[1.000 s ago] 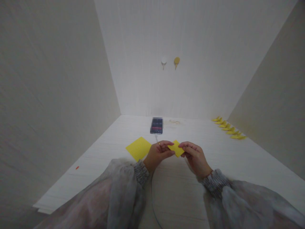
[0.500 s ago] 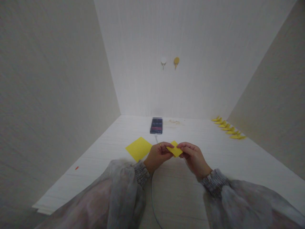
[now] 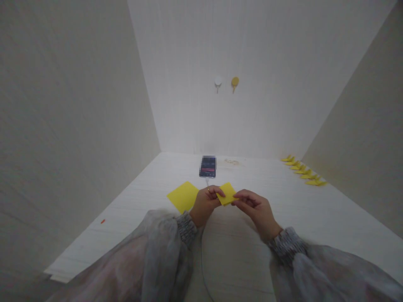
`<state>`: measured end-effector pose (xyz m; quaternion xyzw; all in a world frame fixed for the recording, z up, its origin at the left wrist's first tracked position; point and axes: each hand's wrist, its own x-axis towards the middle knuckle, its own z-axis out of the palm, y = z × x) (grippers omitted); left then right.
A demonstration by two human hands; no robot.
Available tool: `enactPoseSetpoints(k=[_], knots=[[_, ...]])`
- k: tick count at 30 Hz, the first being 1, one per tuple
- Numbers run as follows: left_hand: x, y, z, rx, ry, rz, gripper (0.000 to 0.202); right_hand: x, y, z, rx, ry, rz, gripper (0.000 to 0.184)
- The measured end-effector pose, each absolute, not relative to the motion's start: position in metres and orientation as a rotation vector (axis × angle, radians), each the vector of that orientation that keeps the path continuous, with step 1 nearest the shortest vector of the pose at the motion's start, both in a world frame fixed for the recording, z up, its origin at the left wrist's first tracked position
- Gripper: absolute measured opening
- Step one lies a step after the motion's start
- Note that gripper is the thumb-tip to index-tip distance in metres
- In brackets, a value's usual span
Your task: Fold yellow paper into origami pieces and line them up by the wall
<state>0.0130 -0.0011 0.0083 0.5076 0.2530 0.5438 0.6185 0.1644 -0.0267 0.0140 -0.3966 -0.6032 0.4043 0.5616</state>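
Observation:
A small folded yellow paper (image 3: 227,193) is held just above the white table (image 3: 315,209), in the middle of the view. My left hand (image 3: 206,203) pinches its left edge between thumb and fingers; a ring shows on one finger. My right hand (image 3: 256,209) pinches its right lower edge with fingers closed. Both wrists wear grey gathered sleeves. A flat yellow paper square (image 3: 183,196) lies on the table just left of my left hand.
A dark phone (image 3: 208,166) with a white cable lies beyond the hands. Several folded yellow paper pieces (image 3: 304,170) form a row along the right wall. Two small hooks (image 3: 226,83) hang on the back wall. A tiny red speck (image 3: 102,221) lies far left.
The hands shifted slightly left and away with the paper. The paper now lies flatter and shows a broader face than before.

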Motion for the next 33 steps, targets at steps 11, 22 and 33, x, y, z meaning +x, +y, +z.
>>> enactPoseSetpoints(k=[11,22,33], knots=[[0.0134,-0.0051,0.0112,1.234,0.551,1.274,0.02,0.1675,-0.0246,0.0153,-0.878,-1.589,0.809,0.003],[0.0149,-0.0065,0.0117,1.239,0.772,1.313,0.022,0.1663,-0.026,0.0167,-0.983,-1.543,0.807,0.01],[0.0164,-0.0025,0.0095,1.117,0.834,1.349,0.024,0.1656,-0.0251,0.0101,-1.017,-1.42,0.899,0.013]])
